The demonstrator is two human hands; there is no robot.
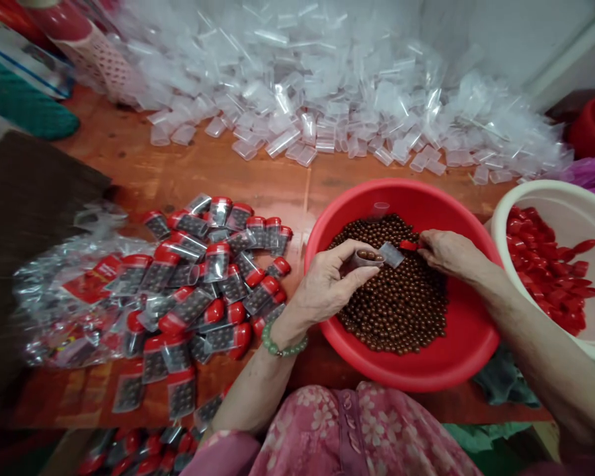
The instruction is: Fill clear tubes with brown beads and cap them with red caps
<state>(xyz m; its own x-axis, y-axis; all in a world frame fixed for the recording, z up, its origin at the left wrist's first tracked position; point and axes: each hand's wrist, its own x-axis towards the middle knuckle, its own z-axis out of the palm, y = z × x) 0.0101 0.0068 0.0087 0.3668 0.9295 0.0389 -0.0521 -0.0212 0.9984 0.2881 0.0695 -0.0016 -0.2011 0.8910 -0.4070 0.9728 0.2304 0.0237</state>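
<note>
Over the red basin, my left hand is closed around a small clear plastic container whose open mouth shows a few brown balls. Another clear container is just beyond its fingertips; whether it is touched I cannot tell. My right hand is closed at the basin's right side, with a red cap at its fingertips. Beneath both hands lies a heap of shiny brown balls. A clear oval piece rests at the heap's far edge.
Filled containers with red caps lie piled on the wooden table at left, beside a clear plastic bag. Many empty clear containers are heaped along the back. A white basin of red caps stands right.
</note>
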